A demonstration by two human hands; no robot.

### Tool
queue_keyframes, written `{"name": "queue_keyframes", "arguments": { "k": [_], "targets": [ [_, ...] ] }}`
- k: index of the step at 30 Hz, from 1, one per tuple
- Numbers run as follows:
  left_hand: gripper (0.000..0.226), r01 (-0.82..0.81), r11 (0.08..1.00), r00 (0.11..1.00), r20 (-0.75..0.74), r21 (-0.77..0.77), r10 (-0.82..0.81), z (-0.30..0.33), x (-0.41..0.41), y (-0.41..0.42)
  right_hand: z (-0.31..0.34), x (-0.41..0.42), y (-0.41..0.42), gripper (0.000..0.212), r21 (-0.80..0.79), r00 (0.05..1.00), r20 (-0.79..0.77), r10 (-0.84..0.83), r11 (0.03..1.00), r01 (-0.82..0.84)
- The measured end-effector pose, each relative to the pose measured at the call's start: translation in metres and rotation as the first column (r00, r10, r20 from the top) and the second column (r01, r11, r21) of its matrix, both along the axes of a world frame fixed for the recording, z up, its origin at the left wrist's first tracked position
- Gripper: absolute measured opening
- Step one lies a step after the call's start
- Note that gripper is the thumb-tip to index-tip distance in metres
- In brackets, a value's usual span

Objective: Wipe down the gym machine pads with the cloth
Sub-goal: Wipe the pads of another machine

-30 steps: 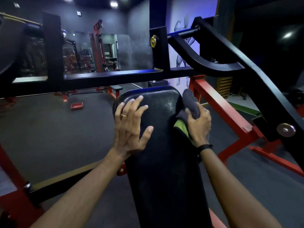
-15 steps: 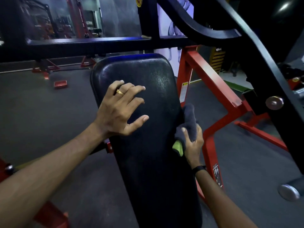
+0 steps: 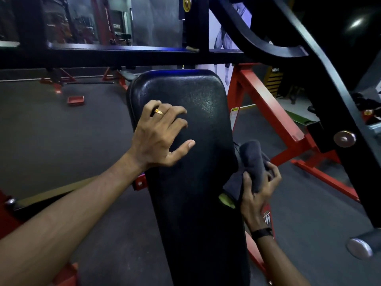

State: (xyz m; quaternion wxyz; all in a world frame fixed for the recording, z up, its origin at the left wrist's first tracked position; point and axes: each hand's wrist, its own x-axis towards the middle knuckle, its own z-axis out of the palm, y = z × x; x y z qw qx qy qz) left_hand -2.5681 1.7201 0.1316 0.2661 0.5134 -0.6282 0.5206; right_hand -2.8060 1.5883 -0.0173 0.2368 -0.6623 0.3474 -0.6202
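Gym floor [image 3: 51,141] | pad [image 3: 198,162] lengthwise away | left hand [image 3: 156,137] spread on pad | right hand [image 3: 257,190] fingers grip cloth [image 3: 251,159]

Black machine pad [image 3: 191,162] and dark grey cloth [image 3: 250,162] at its right edge

The pad is long, glossy black and faintly textured, with rounded upper corners; it runs lengthwise from near the bottom of the view up toward the black crossbar, and a blue sheen lies along its top edge. The cloth is bunched into a thick roll standing roughly upright just beside the pad's right edge, about halfway along it. A small yellow-green patch shows at the cloth's lower end, against the pad's side.
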Motion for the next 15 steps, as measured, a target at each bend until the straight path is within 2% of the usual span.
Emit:
{"name": "queue_keyframes", "arguments": {
  "k": [2,3,4,6,10,13,15],
  "targets": [
    [0.051,0.005,1.000,1.000,-0.020,-0.018,-0.005,0.000,0.000,0.000,0.011,0.017,0.003,0.075,-0.025,0.964,-0.260,0.053,0.998,-0.062],
    [0.052,0.004,1.000,1.000,-0.028,-0.023,-0.005,0.000,0.000,0.000,0.013,0.027,0.003,0.077,-0.034,0.918,-0.393,0.051,0.997,-0.070],
    [0.052,0.002,1.000,0.999,-0.037,-0.023,-0.003,0.000,0.000,0.000,0.012,0.036,0.004,0.076,-0.033,0.885,-0.462,0.049,0.997,-0.073],
    [0.053,-0.009,0.999,0.999,-0.051,-0.038,0.007,0.000,0.002,0.000,0.011,0.046,0.000,0.072,-0.021,0.902,-0.426,0.067,0.996,-0.084],
    [0.054,-0.025,0.999,0.997,-0.075,-0.034,0.023,-0.001,0.000,0.000,0.011,0.044,-0.024,0.061,0.058,0.966,-0.227,0.127,0.991,-0.117],
    [0.054,-0.043,0.998,0.995,-0.090,-0.038,0.039,-0.001,-0.001,0.000,0.029,0.055,-0.041,0.049,0.117,0.978,-0.159,0.132,0.987,-0.115],
    [0.055,-0.065,0.998,0.994,-0.088,-0.024,0.062,0.000,-0.001,0.001,0.054,0.067,-0.048,0.049,0.091,0.980,-0.130,0.148,0.986,-0.136]
  ]
}}
